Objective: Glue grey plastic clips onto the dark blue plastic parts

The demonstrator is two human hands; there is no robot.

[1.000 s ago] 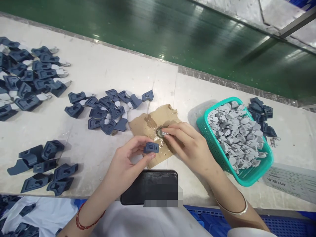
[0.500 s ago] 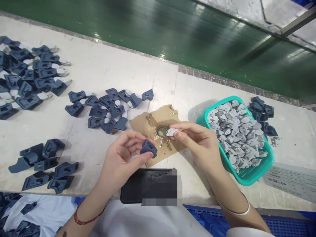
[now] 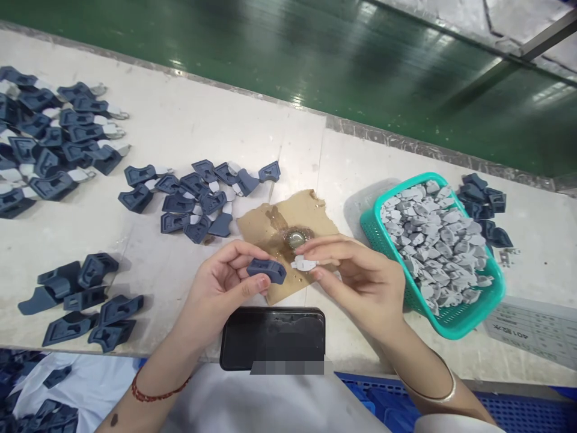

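Between the thumb and fingers of my left hand (image 3: pixel 225 279) is a dark blue plastic part (image 3: pixel 267 271), its slotted end turned to the right. My right hand (image 3: pixel 360 276) pinches a small light grey plastic piece (image 3: pixel 305 263) by its right end, its narrow tip facing the blue part. A short gap separates the two pieces. Just beyond them, a small round cap holding clear liquid (image 3: pixel 296 239) sits on a stained piece of brown cardboard (image 3: pixel 256 224), partly hidden by my right fingers.
A teal basket (image 3: pixel 469 325) full of grey pieces stands at right, with loose blue parts (image 3: pixel 482 195) behind it. Joined blue-and-grey pieces (image 3: pixel 193 201) lie at centre-left and far left. Blue parts (image 3: pixel 90 300) sit at front left. A black phone (image 3: pixel 274 337) lies near the edge.
My right hand has brought the grey piece left and nearer me, away from the cap toward the blue part. My left hand has turned the blue part so its end faces right.
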